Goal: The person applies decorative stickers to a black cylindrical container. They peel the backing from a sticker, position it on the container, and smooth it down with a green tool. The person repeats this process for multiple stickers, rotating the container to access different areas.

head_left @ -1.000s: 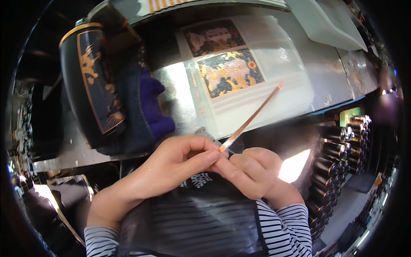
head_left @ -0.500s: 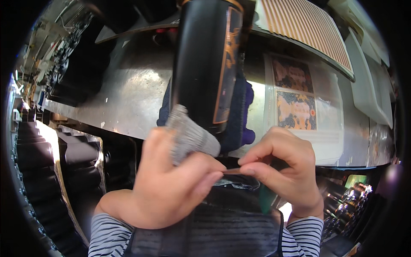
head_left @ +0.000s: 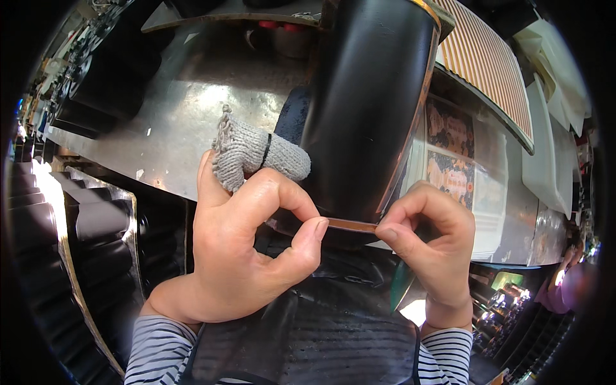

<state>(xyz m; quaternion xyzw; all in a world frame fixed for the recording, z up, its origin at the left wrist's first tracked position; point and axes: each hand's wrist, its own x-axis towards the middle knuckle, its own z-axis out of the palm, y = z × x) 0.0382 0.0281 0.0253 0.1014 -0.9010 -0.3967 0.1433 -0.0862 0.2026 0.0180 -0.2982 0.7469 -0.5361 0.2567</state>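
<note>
A large black cylinder (head_left: 366,109) lies lengthwise ahead of me on dark blue padding (head_left: 294,115), with orange trim at its far rim and right side. Across its near end runs a thin orange-brown strip (head_left: 350,225), stretched between my hands. My left hand (head_left: 234,247) pinches the strip's left end between thumb and index finger. A grey knit cover (head_left: 285,156) with a black band sits on another finger of that hand, beside the cylinder. My right hand (head_left: 436,240) pinches the strip's other end. Below it a green piece (head_left: 402,285) partly shows; what it belongs to is unclear.
The metal table (head_left: 176,122) carries a clear-covered sheet with dark and orange patterned panels (head_left: 451,176) on the right. Behind are a striped ridged board (head_left: 491,61) and white trays (head_left: 545,147). Racks of black pieces (head_left: 96,218) stand at left. A person's purple sleeve (head_left: 557,292) shows far right.
My hands have moved apart, showing more of the strip, now against the cylinder's near end. The cylinder appears further right and turned, its decorated panel mostly out of sight. The knit cover points sideways.
</note>
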